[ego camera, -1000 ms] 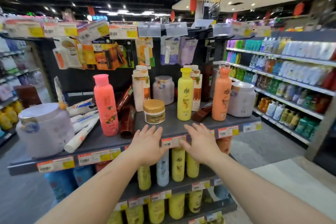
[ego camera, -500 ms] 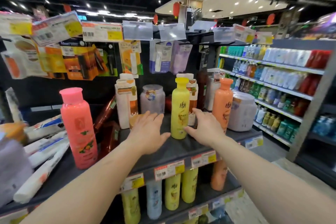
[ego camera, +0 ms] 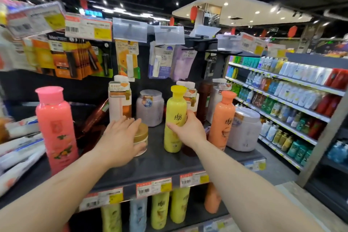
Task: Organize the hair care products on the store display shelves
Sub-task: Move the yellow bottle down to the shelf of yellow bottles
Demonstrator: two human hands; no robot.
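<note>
- Wrapping around the middle of the yellow bottle (ego camera: 175, 118), the right hand (ego camera: 188, 130) grips it with thumb in front and fingers behind; a hold at the waist of a tall, narrow bottle probably keeps it from tipping when it is shifted.
- The bottle stands upright on the dark shelf (ego camera: 160, 164), between the gold-lidded jar (ego camera: 141, 137) and the orange bottle (ego camera: 221, 120), near the shelf's middle.
- The left hand (ego camera: 120, 141) lies over the gold-lidded jar, fingers spread across the lid and thumb at its lower front; whether it is truly clamped on the jar cannot be told, since the palm hides most of it.
- Both hands work on neighbouring products at once, which suggests the jar and bottle are being regrouped together.
- The pink bottle (ego camera: 56, 128) stands apart at the left, near the fallen white tubes (ego camera: 18, 149), so that side looks unsorted.
- Matching yellow bottles fill the lower shelf (ego camera: 169, 211), a likely home for the one in hand.
</note>
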